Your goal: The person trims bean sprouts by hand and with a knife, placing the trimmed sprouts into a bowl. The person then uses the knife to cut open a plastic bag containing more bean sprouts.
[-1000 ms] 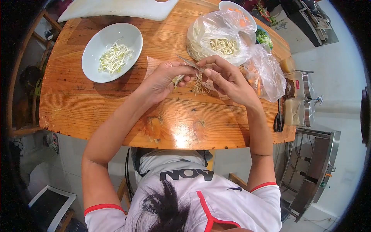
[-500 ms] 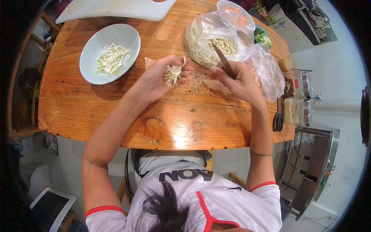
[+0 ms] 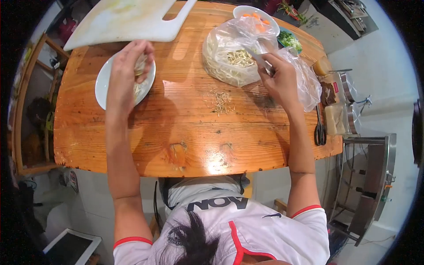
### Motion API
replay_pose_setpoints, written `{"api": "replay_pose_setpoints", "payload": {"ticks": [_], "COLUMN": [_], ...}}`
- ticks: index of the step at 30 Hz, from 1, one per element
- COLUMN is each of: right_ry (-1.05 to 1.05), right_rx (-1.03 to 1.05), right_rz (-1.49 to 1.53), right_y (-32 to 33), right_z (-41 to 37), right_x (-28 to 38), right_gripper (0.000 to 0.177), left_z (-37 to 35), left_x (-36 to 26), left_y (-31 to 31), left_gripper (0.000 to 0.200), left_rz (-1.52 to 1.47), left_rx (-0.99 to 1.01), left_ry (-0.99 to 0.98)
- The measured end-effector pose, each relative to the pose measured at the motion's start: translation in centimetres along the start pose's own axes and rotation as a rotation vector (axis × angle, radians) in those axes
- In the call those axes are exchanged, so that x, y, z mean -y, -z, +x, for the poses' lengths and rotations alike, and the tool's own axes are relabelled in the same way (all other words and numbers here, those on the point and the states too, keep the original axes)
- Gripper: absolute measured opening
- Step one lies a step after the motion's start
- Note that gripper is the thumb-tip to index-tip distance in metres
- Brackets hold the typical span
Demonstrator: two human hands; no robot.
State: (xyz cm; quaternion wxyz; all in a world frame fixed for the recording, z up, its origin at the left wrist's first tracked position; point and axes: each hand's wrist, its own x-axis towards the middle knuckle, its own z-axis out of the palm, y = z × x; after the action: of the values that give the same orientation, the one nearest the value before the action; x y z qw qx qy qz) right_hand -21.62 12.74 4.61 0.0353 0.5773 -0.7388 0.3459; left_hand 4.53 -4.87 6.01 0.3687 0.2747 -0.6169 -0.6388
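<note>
Over the white bowl (image 3: pixel 101 88) at the left, my left hand (image 3: pixel 130 66) is curled around some bean sprouts, partly hidden by its fingers. More sprouts show in the bowl below. My right hand (image 3: pixel 278 77) grips a knife (image 3: pixel 259 59), its blade pointing up and left beside the clear plastic bag (image 3: pixel 216 48). Bean sprouts (image 3: pixel 240 58) fill that bag. Small sprout scraps (image 3: pixel 221 101) lie in a loose pile on the wooden table (image 3: pixel 198 137) between my hands.
A white cutting board (image 3: pixel 119 22) lies at the back left. At the back right are a bowl of orange pieces (image 3: pixel 238 12) and chopped greens (image 3: pixel 290 42). Another plastic bag (image 3: pixel 304 77), black-handled scissors (image 3: pixel 320 134) and containers (image 3: pixel 334 119) line the right edge.
My left hand has moved left and away from me, from the table's middle to over the bowl, with sprouts in it. My right hand still holds the knife, now tilted differently.
</note>
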Motion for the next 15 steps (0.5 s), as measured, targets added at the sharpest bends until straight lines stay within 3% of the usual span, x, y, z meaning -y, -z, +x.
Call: {"api": "replay_pose_setpoints", "payload": {"ticks": [4, 5, 8, 12, 15], "right_ry": [0.016, 0.008, 0.009, 0.120, 0.163], "right_rx": [0.071, 0.110, 0.201, 0.215, 0.226], "right_rz": [0.018, 0.014, -0.014, -0.076, -0.082], "right_y": [0.3, 0.4, 0.6, 0.4, 0.5], "right_z": [0.1, 0.0, -0.2, -0.2, -0.3], "right_x": [-0.7, -0.8, -1.1, -1.5, -1.1], "right_gripper": [0.018, 0.017, 0.015, 0.014, 0.017], "left_z": [0.9, 0.7, 0.0, -0.3, -0.9], "left_x": [2.6, 2.3, 0.1, -1.0, -2.6], "left_y": [3.1, 3.6, 2.5, 1.7, 0.1], "left_gripper": [0.024, 0.025, 0.022, 0.024, 0.026], "left_rz": [0.395, 0.629, 0.948, 1.185, 1.308], "left_rx": [0.120, 0.128, 0.057, -0.155, -0.184], "left_ry": [-0.046, -0.027, -0.077, -0.077, -0.149]}}
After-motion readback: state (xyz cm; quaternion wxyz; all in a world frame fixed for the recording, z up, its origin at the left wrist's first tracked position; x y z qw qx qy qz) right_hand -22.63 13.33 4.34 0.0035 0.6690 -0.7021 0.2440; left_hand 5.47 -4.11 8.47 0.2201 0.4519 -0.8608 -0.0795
